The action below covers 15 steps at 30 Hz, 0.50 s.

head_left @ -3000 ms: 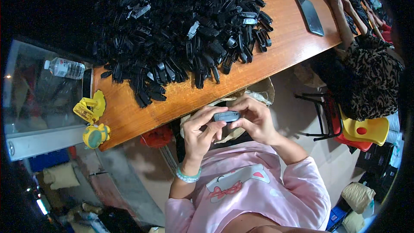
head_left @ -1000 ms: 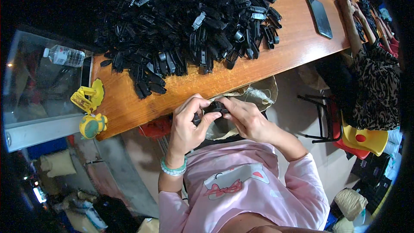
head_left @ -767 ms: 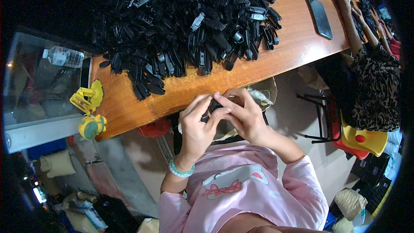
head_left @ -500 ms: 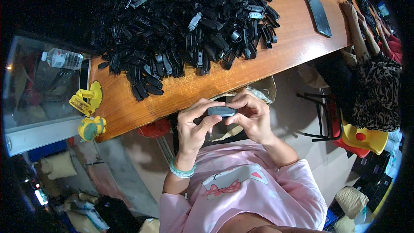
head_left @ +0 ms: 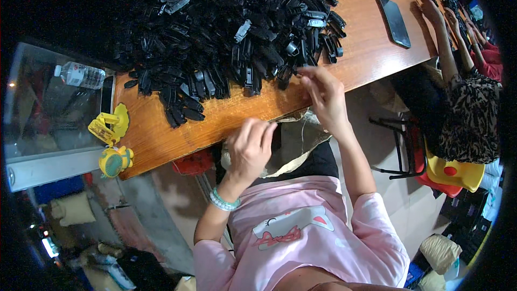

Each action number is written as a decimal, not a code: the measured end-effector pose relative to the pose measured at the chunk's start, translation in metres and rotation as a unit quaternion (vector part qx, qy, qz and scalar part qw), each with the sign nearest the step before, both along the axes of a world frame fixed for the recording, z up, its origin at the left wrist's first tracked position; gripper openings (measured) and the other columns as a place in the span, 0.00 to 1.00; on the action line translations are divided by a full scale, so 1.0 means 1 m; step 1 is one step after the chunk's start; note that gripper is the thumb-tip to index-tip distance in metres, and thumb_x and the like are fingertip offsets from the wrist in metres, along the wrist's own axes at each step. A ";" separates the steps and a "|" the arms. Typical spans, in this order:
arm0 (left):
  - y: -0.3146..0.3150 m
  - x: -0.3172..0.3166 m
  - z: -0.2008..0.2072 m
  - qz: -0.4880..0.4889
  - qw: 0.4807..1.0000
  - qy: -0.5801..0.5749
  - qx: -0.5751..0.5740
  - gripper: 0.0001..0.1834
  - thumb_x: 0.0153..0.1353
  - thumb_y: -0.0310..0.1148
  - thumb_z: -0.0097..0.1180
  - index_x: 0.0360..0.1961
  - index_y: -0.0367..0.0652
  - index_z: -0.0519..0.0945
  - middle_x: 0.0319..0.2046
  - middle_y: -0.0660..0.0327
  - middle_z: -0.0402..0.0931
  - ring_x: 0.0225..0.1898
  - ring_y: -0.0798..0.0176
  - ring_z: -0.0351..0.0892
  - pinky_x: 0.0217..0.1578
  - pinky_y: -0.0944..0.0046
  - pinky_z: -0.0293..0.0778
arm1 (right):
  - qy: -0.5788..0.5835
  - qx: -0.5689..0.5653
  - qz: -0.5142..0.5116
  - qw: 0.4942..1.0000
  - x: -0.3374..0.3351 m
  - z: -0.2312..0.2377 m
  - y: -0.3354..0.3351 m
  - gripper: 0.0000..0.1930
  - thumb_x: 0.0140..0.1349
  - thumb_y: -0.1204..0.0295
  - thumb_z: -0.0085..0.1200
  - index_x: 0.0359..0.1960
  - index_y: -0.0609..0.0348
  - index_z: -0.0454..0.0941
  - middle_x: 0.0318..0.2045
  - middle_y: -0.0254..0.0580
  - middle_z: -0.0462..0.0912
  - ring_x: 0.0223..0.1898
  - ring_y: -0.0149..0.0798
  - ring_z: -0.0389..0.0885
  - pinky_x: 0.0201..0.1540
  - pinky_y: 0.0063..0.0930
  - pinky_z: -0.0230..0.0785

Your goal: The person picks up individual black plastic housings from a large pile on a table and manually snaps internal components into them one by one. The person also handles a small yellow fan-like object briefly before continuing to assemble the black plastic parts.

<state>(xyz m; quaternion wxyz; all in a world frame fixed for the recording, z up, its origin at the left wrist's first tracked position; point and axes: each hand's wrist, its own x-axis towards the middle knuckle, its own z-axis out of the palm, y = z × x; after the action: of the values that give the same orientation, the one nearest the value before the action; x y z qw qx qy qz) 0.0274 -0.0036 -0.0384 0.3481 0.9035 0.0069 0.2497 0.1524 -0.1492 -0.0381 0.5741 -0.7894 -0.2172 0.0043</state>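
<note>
A large heap of black plastic parts (head_left: 204,37) covers much of the wooden table. My right hand (head_left: 327,97) reaches over the table's front edge to the near right side of the heap. Its thumb and forefinger come together at the end of a black plastic part (head_left: 286,77). Slightly smeared by motion, my left hand (head_left: 249,148) hovers in front of the table edge above my lap, fingers loosely curled and thumb apart. Nothing shows in it. Below it, a pale sack-like bag (head_left: 293,164) lies open between me and the table.
A phone (head_left: 394,21) lies on the table (head_left: 361,0) at right. Yellow plastic stand (head_left: 110,124) and small yellow fan (head_left: 114,161) sit at the left corner, near a plastic bottle (head_left: 81,75). Other people's arms (head_left: 444,35) work at far right, beside a yellow stool (head_left: 455,172).
The dark oval part held between both hands is out of sight. My hands have parted: the right went forward to the heap, while the left dropped slightly toward my lap.
</note>
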 end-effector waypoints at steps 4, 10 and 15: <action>0.019 0.046 0.015 0.153 0.985 -0.003 0.079 0.11 0.56 0.34 0.58 0.35 0.38 0.74 0.29 0.54 0.71 0.25 0.49 0.75 0.24 0.55 0.70 | -0.048 -0.063 -0.034 0.996 0.006 0.004 0.020 0.13 0.57 0.68 0.56 0.39 0.66 0.74 0.33 0.56 0.79 0.35 0.54 0.79 0.36 0.39 0.70; 0.025 0.064 0.010 0.177 0.973 0.052 0.136 0.13 0.56 0.36 0.56 0.36 0.38 0.73 0.32 0.53 0.71 0.27 0.48 0.76 0.24 0.53 0.70 | -0.080 -0.167 -0.106 0.977 -0.005 0.005 0.034 0.15 0.52 0.63 0.60 0.32 0.61 0.72 0.30 0.52 0.78 0.30 0.58 0.77 0.31 0.46 0.69; 0.022 0.042 0.007 0.184 0.971 0.001 0.150 0.11 0.54 0.33 0.58 0.36 0.38 0.75 0.29 0.56 0.72 0.27 0.49 0.75 0.26 0.55 0.70 | -0.094 -0.161 -0.117 0.975 -0.009 -0.005 0.026 0.11 0.53 0.68 0.58 0.31 0.61 0.71 0.30 0.51 0.75 0.30 0.58 0.76 0.30 0.45 0.68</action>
<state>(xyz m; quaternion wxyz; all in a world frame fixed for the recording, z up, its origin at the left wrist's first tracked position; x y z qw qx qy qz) 0.0691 0.0186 -0.0318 0.1564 0.9289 0.1358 0.3069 0.1429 -0.1229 -0.0433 0.4129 -0.8885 -0.1724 -0.1018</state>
